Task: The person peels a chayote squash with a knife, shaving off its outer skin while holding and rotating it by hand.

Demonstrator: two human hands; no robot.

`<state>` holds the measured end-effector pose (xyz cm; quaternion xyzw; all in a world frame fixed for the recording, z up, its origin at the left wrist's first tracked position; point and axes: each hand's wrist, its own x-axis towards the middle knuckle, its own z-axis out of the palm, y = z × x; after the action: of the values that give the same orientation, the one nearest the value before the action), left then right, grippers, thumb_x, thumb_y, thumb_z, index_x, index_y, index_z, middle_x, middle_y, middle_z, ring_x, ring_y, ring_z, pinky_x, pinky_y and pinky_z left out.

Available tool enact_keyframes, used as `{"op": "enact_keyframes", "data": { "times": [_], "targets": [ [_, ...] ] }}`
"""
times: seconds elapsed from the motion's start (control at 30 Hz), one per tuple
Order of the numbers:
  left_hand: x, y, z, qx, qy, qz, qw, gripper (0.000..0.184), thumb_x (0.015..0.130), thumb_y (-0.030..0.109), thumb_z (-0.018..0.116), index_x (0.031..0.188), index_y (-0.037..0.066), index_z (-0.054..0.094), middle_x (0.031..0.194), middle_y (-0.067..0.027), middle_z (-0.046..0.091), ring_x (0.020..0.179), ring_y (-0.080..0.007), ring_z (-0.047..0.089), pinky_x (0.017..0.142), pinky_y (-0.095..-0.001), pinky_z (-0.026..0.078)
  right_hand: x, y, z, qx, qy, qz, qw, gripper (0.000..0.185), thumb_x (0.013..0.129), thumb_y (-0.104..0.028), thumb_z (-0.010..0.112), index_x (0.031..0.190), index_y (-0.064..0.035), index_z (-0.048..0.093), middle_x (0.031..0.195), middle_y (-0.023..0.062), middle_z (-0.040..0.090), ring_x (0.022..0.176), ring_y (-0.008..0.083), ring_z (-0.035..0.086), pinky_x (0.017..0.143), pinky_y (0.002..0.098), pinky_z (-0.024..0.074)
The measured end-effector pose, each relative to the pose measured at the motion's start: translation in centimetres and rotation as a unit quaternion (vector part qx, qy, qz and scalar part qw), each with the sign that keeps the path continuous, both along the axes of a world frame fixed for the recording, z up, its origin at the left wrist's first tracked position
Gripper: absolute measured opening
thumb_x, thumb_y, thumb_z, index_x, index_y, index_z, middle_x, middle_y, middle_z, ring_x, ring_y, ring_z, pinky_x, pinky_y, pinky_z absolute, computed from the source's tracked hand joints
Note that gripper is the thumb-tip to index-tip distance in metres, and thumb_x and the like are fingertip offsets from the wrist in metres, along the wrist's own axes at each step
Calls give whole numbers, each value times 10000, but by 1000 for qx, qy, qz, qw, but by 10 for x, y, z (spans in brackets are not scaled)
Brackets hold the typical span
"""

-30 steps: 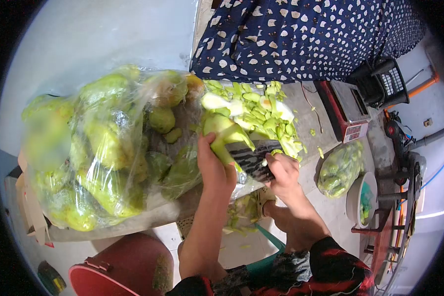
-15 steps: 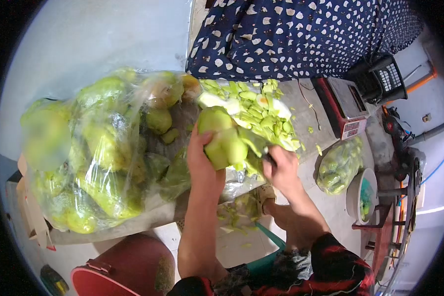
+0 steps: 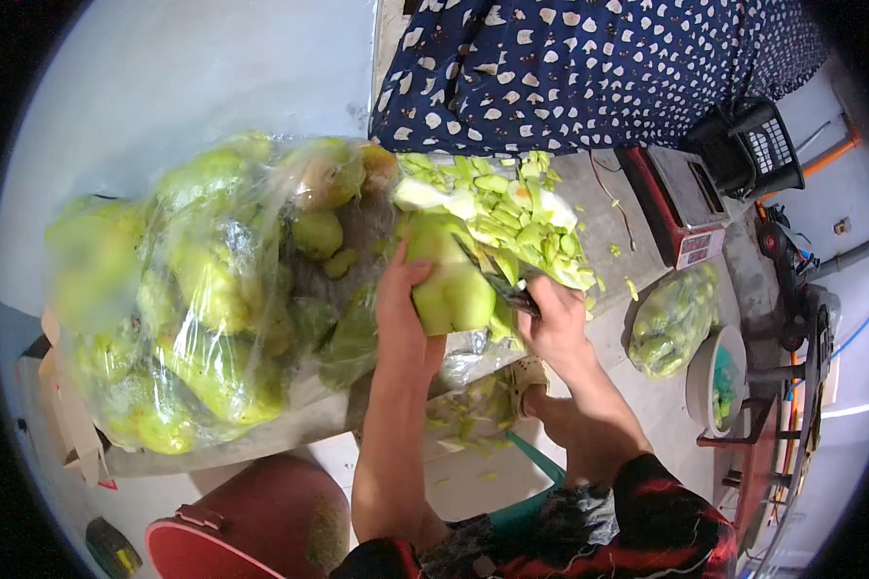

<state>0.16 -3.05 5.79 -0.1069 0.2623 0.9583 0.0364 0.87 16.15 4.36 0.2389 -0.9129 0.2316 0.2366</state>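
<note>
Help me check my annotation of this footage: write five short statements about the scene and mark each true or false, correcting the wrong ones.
1. The left hand holds a large green fruit. True.
2. The right hand is empty. False: it holds a dark cutting tool.
3. Green peelings lie heaped on the table. True.
4. The bucket at the picture's lower left is blue. False: it is red.
5. In the picture, a red-sided scale is right of the peelings. True.
</note>
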Motion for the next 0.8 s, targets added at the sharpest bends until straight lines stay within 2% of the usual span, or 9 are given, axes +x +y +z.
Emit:
{"op": "enact_keyframes", "data": {
  "times": [0.07,0.27,0.47,0.5,0.53,0.57,0.7,0.77,0.8],
  "targets": [
    [-2,-2,-10,23,-66,-14,997,370,824,288,550,1124,75,588,991,-73,645,900,-231,646,817,-381,532,-2,1,-2,8,-1,-2,1000,278,588,-8,670,784,-61,480,685,109,527,570,317,560,493,421,441],
    [1,-12,10,54,-115,-57,990,294,802,292,589,1015,90,604,890,-63,635,797,-225,644,723,-383,544,8,2,9,50,15,-3,999,320,583,-30,693,837,-57,500,710,103,517,609,305,571,522,416,450],
    [3,-12,-1,55,-114,-87,988,339,807,288,575,1056,61,610,954,-95,660,833,-249,661,739,-421,555,-3,4,-2,27,11,-14,999,289,646,-25,694,858,-46,499,738,135,566,631,342,592,547,433,466],
    [4,-10,-4,54,-110,-89,988,339,807,288,575,1056,61,610,954,-95,660,833,-249,661,739,-421,555,-14,12,-14,27,-55,-79,995,255,691,-30,684,865,-42,498,741,158,585,643,363,603,564,444,472],
    [6,-11,-7,72,-110,-107,986,328,828,245,560,1087,47,587,982,-89,642,884,-236,646,789,-397,538,-21,12,-17,23,-120,-143,982,223,736,-34,673,873,-38,498,744,180,604,655,385,614,581,455,479],
    [5,-11,-9,93,-106,-121,982,320,849,202,545,1119,33,564,1010,-82,623,935,-223,631,840,-374,521,-24,14,-15,21,-114,-141,983,223,736,-34,673,873,-38,498,744,180,604,655,385,614,581,455,479],
    [-5,-8,-21,172,-92,-73,978,298,861,209,537,1099,33,570,1016,-82,625,952,-225,628,861,-375,514,-20,15,-4,-12,-113,-150,982,166,785,-35,636,882,-38,501,719,195,612,660,404,619,600,472,483],
    [-10,-5,-30,203,-91,-30,975,487,833,288,525,1228,3,530,1134,-165,623,1032,-316,622,914,-442,502,-21,15,-5,-14,-113,-161,980,161,790,-38,633,879,-32,499,732,203,613,655,404,618,592,470,481],
    [-11,-3,-30,202,-88,-25,975,487,833,288,525,1228,3,530,1134,-165,623,1032,-316,622,914,-442,502,-18,12,-4,1,-89,-135,987,168,764,-35,639,884,-23,523,713,174,600,606,381,598,556,438,479]
  ]
}}
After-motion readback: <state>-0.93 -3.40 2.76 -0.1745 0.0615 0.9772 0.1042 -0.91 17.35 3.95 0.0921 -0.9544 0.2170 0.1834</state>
